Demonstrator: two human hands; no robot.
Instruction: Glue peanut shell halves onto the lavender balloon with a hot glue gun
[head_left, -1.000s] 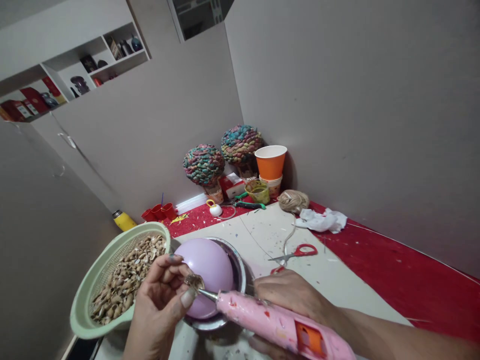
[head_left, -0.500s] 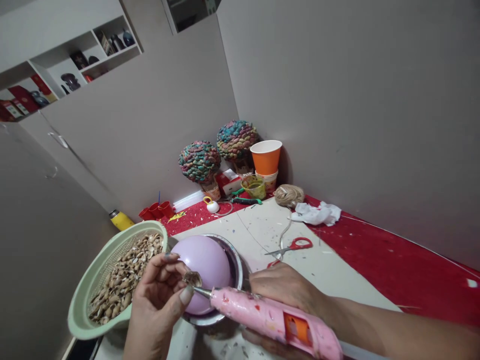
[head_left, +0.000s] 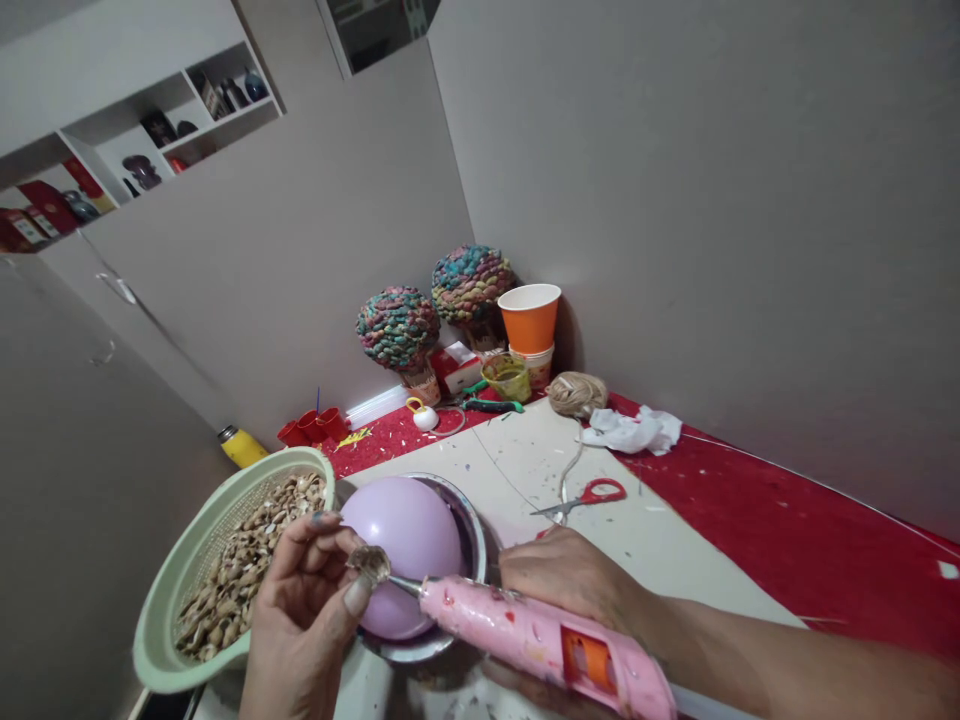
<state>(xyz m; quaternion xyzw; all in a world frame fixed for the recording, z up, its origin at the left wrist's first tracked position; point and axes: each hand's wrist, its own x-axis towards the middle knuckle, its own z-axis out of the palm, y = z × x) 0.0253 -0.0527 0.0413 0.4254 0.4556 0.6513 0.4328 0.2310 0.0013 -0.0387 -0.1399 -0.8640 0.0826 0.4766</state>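
Note:
Between the thumb and fingers of my left hand (head_left: 307, 590) is a small brownish nutshell piece (head_left: 369, 563). My right hand (head_left: 577, 585) grips a pink hot glue gun (head_left: 510, 625), whose metal nozzle points left and reaches the edge of the shell. Behind them a lilac balloon (head_left: 405, 540) rests in a round metal bowl (head_left: 471, 510). Left of my left hand, a pale green colander (head_left: 161, 620) holds many shells (head_left: 255, 550).
Red-handled scissors (head_left: 592, 495) lie on the pale board (head_left: 667, 560). Farther back are a twine ball (head_left: 577, 394), crumpled white tissue (head_left: 634, 428), green-handled pliers (head_left: 491, 406), an orange paper cup (head_left: 530, 322) and two colourful shell-covered balls (head_left: 397, 328). A yellow bottle (head_left: 241, 446) stands far left.
My left hand and the shell have shifted slightly left, and the shell is turned a little. The glue gun has moved slightly left, with its nozzle still at the shell.

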